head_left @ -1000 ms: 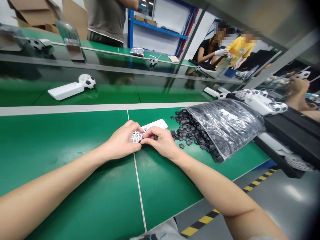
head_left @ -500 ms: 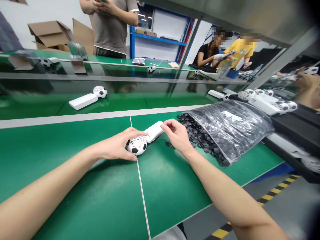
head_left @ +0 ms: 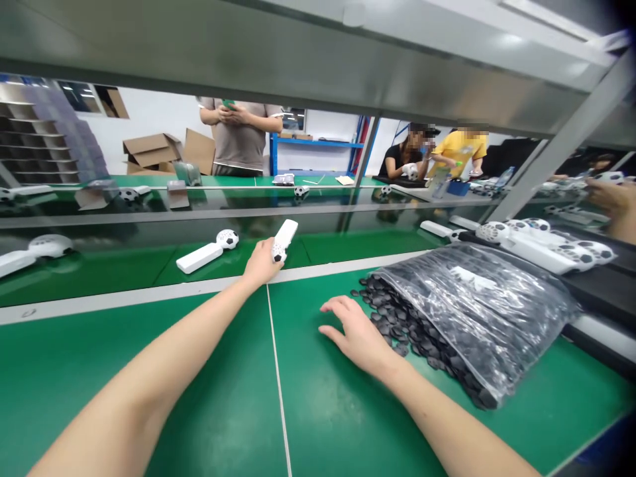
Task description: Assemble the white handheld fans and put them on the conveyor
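Reaching out to the strip beyond the white line, my left hand (head_left: 262, 263) grips a white handheld fan (head_left: 286, 234) by its soccer-ball head. The fan's handle points away from me; my fingers partly cover the head. My right hand (head_left: 358, 334) is over the green table with fingers apart and nothing in them. Right beside it, small flat black pieces (head_left: 412, 331) spill from the mouth of a clear plastic bag (head_left: 477, 311). Another soccer-ball fan (head_left: 201, 257) lies to the left of my left hand.
One more fan (head_left: 17, 263) lies at the far left. Several fans (head_left: 541, 248) are heaped on a black tray at the right. A grey shelf (head_left: 298, 73) crosses overhead, held by a slanted post (head_left: 536, 159). People stand or sit across the line; another person's hand (head_left: 616, 202) shows at right.
My left hand has carried the fan forward from the table to the strip past the white line. My right hand has come away from the fan's handle, and its fingers have spread.
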`<action>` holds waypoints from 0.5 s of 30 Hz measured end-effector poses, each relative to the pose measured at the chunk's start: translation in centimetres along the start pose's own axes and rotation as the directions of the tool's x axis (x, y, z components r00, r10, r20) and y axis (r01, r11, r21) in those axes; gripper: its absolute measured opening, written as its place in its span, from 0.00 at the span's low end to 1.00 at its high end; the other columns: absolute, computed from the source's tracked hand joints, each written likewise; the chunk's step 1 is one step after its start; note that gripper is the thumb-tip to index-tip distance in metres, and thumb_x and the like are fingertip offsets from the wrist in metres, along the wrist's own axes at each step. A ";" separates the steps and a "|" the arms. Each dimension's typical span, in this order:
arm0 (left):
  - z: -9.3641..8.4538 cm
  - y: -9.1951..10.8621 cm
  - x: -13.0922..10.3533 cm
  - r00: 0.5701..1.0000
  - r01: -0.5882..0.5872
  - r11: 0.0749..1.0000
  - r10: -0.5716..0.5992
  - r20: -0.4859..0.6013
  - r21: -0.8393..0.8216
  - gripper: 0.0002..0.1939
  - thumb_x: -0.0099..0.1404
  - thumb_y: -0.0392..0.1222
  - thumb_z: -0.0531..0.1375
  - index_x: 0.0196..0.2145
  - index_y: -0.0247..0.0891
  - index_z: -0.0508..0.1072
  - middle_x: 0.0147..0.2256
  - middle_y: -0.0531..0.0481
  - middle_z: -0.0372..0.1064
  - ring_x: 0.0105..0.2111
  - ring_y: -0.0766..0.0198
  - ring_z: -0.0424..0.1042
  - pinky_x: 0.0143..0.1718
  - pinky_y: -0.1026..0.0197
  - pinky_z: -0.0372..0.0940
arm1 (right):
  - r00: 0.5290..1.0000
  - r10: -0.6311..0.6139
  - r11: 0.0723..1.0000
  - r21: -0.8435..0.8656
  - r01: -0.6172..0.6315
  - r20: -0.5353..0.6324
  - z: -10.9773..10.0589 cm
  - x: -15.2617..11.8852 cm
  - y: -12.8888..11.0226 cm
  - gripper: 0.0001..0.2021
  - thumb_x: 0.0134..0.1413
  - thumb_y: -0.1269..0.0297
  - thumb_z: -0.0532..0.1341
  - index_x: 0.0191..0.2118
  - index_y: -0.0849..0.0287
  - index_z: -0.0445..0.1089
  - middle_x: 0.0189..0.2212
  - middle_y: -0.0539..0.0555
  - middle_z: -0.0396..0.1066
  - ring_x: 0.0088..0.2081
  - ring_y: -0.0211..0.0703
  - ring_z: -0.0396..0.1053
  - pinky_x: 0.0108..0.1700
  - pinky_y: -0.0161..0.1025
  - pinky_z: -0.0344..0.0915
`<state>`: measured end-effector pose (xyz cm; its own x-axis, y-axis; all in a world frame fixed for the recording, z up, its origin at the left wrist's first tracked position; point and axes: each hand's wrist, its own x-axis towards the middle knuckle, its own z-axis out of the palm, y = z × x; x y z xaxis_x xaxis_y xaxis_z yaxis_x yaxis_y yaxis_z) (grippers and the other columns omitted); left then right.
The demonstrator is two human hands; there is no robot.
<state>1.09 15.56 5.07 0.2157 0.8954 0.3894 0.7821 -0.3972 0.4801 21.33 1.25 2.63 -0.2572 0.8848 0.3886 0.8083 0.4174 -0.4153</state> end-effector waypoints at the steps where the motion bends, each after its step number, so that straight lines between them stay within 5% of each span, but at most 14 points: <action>1: 0.6 -0.6 0.5 0.999 0.047 0.999 -0.046 -0.022 0.015 0.35 0.56 0.44 0.55 0.58 0.30 0.49 0.54 0.32 0.51 0.54 0.45 0.55 0.52 0.48 0.54 | 0.999 0.021 0.999 -0.049 -0.020 0.026 -0.2 -0.1 0.0 0.12 0.50 0.68 0.61 0.43 0.58 0.66 0.43 0.58 0.65 0.46 0.50 0.62 0.46 0.45 0.63; 5: 2.6 -2.6 0.5 0.994 0.077 0.996 -0.074 -0.082 0.034 0.36 0.59 0.48 0.52 0.59 0.29 0.44 0.56 0.29 0.48 0.55 0.42 0.53 0.51 0.44 0.53 | 0.974 0.123 0.954 -0.291 -0.064 0.189 -2.2 -0.6 -0.2 0.15 0.48 0.66 0.63 0.44 0.61 0.67 0.44 0.62 0.66 0.46 0.54 0.63 0.46 0.47 0.62; 10: 3.4 -3.4 0.3 0.965 0.134 0.990 -0.123 -0.233 0.033 0.32 0.55 0.43 0.57 0.55 0.29 0.54 0.53 0.34 0.53 0.54 0.47 0.54 0.52 0.51 0.55 | 0.871 0.353 0.856 -0.494 -0.153 0.342 -4.8 -1.2 -0.4 0.12 0.45 0.69 0.64 0.39 0.60 0.69 0.37 0.58 0.69 0.40 0.52 0.69 0.37 0.41 0.64; 15: 3.4 -3.2 -0.1 0.959 0.137 0.991 -0.131 -0.251 0.008 0.28 0.53 0.39 0.58 0.52 0.29 0.60 0.49 0.36 0.55 0.52 0.45 0.53 0.52 0.49 0.53 | 0.892 0.262 0.888 -0.453 -0.074 0.369 -3.9 -1.2 0.1 0.07 0.50 0.72 0.60 0.37 0.58 0.69 0.34 0.54 0.70 0.37 0.47 0.70 0.32 0.36 0.60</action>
<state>0.57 17.46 0.85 -0.0416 0.8605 0.5078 0.8091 -0.2692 0.5225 23.74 -0.62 5.29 -0.2126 0.9749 -0.0657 0.9771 0.2114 -0.0250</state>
